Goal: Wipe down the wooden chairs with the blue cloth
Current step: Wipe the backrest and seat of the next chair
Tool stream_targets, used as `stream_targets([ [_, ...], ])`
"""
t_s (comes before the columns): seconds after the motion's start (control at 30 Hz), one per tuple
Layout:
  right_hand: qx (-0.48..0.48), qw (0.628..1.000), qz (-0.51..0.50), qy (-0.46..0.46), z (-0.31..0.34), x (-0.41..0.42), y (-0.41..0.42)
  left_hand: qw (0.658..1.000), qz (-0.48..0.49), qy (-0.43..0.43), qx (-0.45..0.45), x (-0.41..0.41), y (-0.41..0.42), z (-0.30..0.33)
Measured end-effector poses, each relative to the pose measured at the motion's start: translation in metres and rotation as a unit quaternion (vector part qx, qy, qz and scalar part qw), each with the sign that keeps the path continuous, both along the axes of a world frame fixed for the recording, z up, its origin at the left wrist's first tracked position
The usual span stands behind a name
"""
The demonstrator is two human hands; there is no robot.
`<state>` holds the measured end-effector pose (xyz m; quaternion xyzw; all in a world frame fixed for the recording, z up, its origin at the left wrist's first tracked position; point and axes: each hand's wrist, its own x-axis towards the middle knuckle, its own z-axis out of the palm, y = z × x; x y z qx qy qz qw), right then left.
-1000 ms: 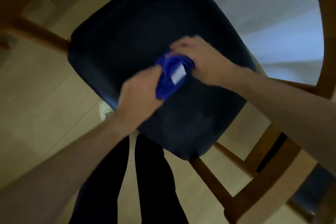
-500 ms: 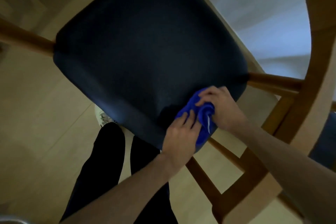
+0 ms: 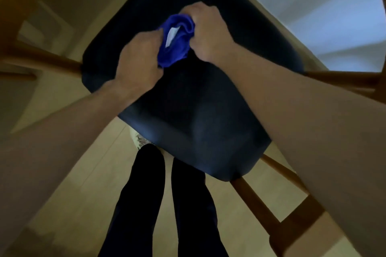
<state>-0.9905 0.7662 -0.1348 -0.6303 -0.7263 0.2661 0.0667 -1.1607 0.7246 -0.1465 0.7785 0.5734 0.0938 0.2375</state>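
Both hands on the cloth (image 3: 177, 44), bunched mid-seat on the chair (image 3: 208, 110), toward the seat's far edge. Left hand (image 3: 139, 62) grips the cloth's near-left side, fingers curled round it; right hand (image 3: 206, 31) clenches the far-right side. Cloth sits between the two fists and appears to touch the seat.

Step in hand, as I read it: wiping the seat pad, or regripping the cloth for the next pass.

How to do it well:
- flatten the wad — a bunched cloth contacts only a small patch
- one hand is enough to wipe; the other could steady the frame
- straight overlapping passes from far edge to near edge, then the corners
- wooden rails and legs (image 3: 269, 210) look like the bulk of what's left — can't tell what has been cleaned

Cloth: saturated blue, soft, heavily creased, with a white tag (image 3: 172, 35) showing in the folds. Likely microfibre, will conform to rails easily. Frame is a bit blurred, so the weave is not readable.
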Motion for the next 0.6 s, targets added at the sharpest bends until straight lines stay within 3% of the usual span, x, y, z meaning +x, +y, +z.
stream_targets([
  [0.07,-0.008,1.0,0.011,0.009,-0.012,-0.002,-0.017,1.0,-0.005,-0.009,0.0,-0.001,-0.032,-0.003],
  [0.2,-0.059,0.988,0.129,0.055,0.009,0.052,-0.089,0.996,-0.008,-0.084,-0.038,0.041,-0.116,-0.009],
  [0.33,-0.228,0.95,0.205,-0.056,0.036,0.117,-0.153,0.974,-0.076,-0.138,-0.163,0.108,-0.199,0.007],
  [0.4,-0.259,0.929,0.204,-0.166,0.034,0.123,-0.17,0.971,-0.108,-0.132,-0.167,0.112,-0.2,0.007],
  [0.47,-0.23,0.907,0.23,-0.269,0.029,0.11,-0.168,0.964,-0.138,-0.134,-0.184,0.097,-0.175,0.006],
  [0.53,-0.19,0.905,0.27,-0.268,0.021,0.096,-0.156,0.961,-0.133,-0.134,-0.202,0.076,-0.141,0.005],
  [0.6,-0.193,0.926,0.272,-0.18,0.016,0.094,-0.144,0.963,-0.085,-0.148,-0.21,0.06,-0.107,0.006],
])
